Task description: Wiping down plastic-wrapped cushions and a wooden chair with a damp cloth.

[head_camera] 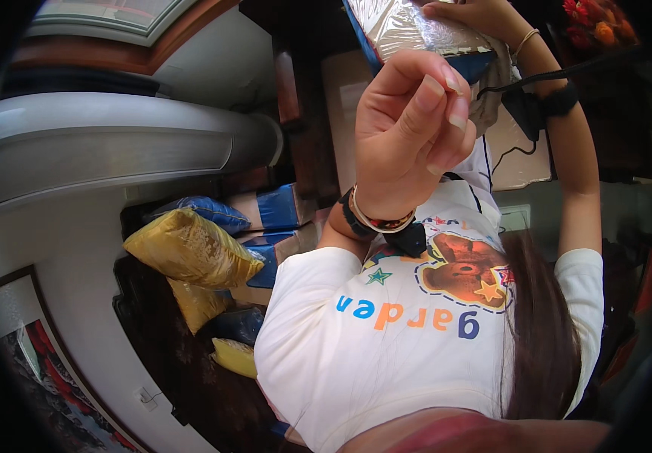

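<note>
My left hand (416, 116) is raised near the camera, fingers curled, thumb tip against the index finger; nothing can be made out between them. A white bangle and a black strap circle that wrist. At the top edge my right hand (467, 12), partly cut off, lies at a beige and blue block-shaped item (416, 34) under shiny clear plastic. Whether its fingers grip the plastic cannot be told. A black strap (559, 101) sits on the right forearm beside a dark cable (530, 82). Greyish cloth (496, 107) hangs beside the wrapped item.
Yellow cushions (190, 249) and a blue cushion (207, 210) lie on dark wooden furniture (150, 306) at left, near blue and beige padding (278, 206). A large pale cylindrical appliance (128, 139) stands at upper left. Red and orange flowers (597, 25) are at upper right.
</note>
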### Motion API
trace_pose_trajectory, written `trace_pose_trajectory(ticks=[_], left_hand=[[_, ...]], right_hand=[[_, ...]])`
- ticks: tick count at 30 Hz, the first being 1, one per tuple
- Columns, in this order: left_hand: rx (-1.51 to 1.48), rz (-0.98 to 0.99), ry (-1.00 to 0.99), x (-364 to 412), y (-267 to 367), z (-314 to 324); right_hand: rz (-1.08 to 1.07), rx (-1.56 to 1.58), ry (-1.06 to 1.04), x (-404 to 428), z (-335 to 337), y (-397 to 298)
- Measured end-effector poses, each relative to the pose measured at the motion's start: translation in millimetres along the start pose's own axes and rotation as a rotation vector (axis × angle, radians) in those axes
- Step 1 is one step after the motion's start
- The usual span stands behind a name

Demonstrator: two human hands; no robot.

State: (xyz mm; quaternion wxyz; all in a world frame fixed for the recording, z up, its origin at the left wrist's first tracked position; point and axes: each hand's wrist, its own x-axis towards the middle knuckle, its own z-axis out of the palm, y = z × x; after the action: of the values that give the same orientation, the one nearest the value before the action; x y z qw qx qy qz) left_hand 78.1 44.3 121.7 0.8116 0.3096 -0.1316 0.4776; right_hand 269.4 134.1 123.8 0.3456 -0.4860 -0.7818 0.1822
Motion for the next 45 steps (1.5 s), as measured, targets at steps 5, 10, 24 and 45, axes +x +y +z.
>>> trace_pose_trajectory(ticks=[5,10,24,45], left_hand=[[0.18,-0.054,-0.042,-1,4,-4],[0.106,-0.105,0.13,0,3,3],[-0.057,-0.094,0.011,2,0,1],[-0.23,-0.16,-0.024,-2,5,-11]], right_hand=[[-0.003,0.03,0.008,0,2,-1],[-0.006,0.054,0.019,0,2,4],[-0.043,0.018,0.011,3,3,2],[0.078,0.098,0.041,-20,-5,2]])
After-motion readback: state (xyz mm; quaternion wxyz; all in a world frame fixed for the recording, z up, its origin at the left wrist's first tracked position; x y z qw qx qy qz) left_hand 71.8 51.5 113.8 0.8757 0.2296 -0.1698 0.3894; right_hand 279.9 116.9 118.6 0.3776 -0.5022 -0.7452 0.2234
